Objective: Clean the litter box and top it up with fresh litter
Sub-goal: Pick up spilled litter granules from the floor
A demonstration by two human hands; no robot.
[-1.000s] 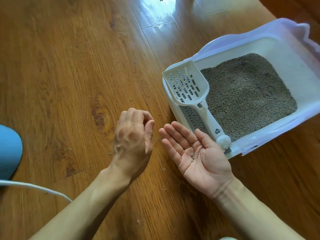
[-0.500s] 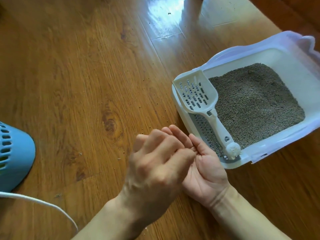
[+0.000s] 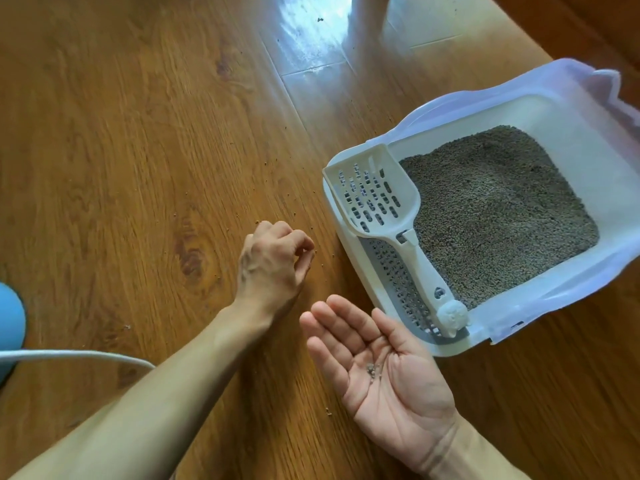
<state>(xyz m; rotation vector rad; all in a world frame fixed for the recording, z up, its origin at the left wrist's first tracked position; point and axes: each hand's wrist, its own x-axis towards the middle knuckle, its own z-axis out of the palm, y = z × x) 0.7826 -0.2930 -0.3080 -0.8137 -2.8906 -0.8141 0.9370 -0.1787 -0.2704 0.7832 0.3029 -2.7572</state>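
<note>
Wide wooden floor with plenty of open room to the left and far side. The litter box sits at right, grey litter filling its middle, its near-left corner just beside the hands. The white scoop lies along the box's left edge, handle toward the near rim. Right hand is flat, palm up, cradling a few granules. Left hand hangs over stray specks, fingers curled, thumb and fingertip together; whether they pinch anything, I cannot tell.
</note>
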